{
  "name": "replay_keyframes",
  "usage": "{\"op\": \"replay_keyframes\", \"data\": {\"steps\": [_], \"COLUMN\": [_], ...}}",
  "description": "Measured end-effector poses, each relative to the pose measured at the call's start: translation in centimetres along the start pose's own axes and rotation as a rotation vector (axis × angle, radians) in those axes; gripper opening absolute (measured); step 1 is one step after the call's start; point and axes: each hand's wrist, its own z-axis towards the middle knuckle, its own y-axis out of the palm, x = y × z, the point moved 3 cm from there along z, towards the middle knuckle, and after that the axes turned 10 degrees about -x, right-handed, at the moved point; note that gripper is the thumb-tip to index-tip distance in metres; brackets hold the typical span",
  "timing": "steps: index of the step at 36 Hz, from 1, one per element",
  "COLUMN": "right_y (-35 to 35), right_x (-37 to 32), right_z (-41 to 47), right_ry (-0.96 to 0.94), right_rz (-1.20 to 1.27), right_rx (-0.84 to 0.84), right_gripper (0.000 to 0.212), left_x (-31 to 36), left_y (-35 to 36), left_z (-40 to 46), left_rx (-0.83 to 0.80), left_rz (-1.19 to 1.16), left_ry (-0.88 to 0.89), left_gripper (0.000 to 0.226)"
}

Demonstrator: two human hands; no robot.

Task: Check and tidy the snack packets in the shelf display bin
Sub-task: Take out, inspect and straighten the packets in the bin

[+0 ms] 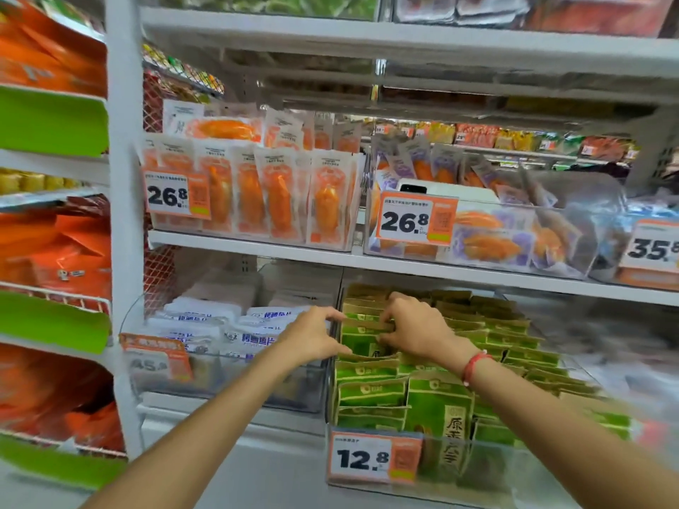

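- The green snack packets (371, 393) stand in rows inside a clear display bin (459, 468) on the lower shelf, filling it from its front wall back toward the shelf's rear.
- The left hand (312, 334) reaches over the bin's left wall; its grip is partly curled, with thumb and fingertips closing on the left edge of a packet near the back of the bin.
- The right hand (413, 328) is over the same rows, just beside the left hand, its grip curled down with fingers pinching the brown top edges of the packets.
- A red band (474, 365) circles the right wrist.
- A price tag reading 12.8 (374, 459) hangs on the bin's front wall at its left corner.
- White packets with blue print (224, 330) fill the neighbouring bin to the left on the same shelf.
- On the shelf above (257, 247), orange packets (279, 200) stand upright at the left, behind a tag reading 26.8 (176, 196).
- The picture is blurred toward the right edge.
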Motion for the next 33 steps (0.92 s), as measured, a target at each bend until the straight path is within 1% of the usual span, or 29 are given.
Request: {"op": "replay_keyframes", "data": {"steps": [3, 6, 9, 14, 17, 19, 23, 25, 26, 30, 33], "right_y": [-0.4, -0.7, -0.8, -1.1, -1.6, -2.1, -3.0, -3.5, -3.7, -3.7, -3.8], "right_x": [-0.3, -0.3, -0.2, 0.0, 0.2, 0.1, -0.6, -1.0, -1.1, -1.7, -2.9], "right_z": [-0.5, -0.9, -1.0, -1.8, -2.5, -3.0, -4.3, -4.9, -5.2, -6.3, -8.0], "right_ry": [0.02, 0.006, -0.026, -0.089, -0.145, -0.185, -0.223, -0.248, -0.256, -0.233, -0.274], "right_rz": [0.039, 0.11, 0.222, 0.372, 0.446, 0.533, 0.701, 0.772, 0.791, 0.776, 0.859], "right_rx": [0.063, 0.119, 0.166, 0.319, 0.391, 0.439, 0.526, 0.549, 0.556, 0.518, 0.551], "right_gripper": [0.026, 0.022, 0.02, 0.014, 0.015, 0.013, 0.021, 0.014, 0.015, 0.036, 0.037], "left_x": [-0.3, -0.5, -0.7, -1.2, -1.3, -1.1, 0.2, 1.2, 1.6, 3.2, 4.1], "left_y": [0.4, 0.7, 0.7, 0.1, 0.1, 0.0, -0.8, -1.2, -1.4, -1.9, -1.6], "left_z": [-0.3, -0.7, -0.8, -0.7, -0.6, -0.6, -1.3, -2.1, -2.6, -5.1, -7.7], "left_rx": [0.038, 0.119, 0.188, 0.264, 0.243, 0.224, 0.283, 0.324, 0.348, 0.421, 0.471], "left_rz": [-0.037, -0.058, -0.107, -0.215, -0.323, -0.327, -0.338, -0.379, -0.391, -0.455, -0.507], "left_ry": [0.023, 0.016, 0.06, 0.114, 0.204, 0.275, 0.407, 0.48, 0.509, 0.589, 0.621], "left_gripper": [0.066, 0.068, 0.06, 0.047, 0.041, 0.037, 0.027, 0.026, 0.026, 0.023, 0.021]}}
